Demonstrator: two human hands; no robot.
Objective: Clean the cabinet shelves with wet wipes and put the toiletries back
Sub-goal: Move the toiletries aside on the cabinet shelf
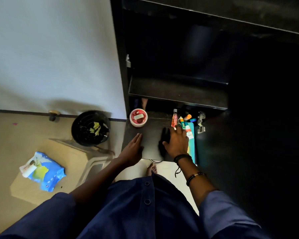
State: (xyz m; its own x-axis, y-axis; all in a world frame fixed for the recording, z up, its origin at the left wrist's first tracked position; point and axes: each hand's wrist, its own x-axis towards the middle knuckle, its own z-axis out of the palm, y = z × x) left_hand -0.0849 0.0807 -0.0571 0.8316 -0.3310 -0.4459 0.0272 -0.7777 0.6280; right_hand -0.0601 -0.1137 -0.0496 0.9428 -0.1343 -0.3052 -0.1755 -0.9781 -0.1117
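With my left hand [133, 147] flat on the shelf [152, 133], I should press what seems a wipe [164, 138] evenly under my spread right hand [177, 144].

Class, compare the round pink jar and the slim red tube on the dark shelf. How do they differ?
The pink jar is round and squat; the red tube is long and thin. The jar stands alone at the left; the tube lies among other tubes at the right, by the right hand. Both are reddish and sit on the dark shelf.
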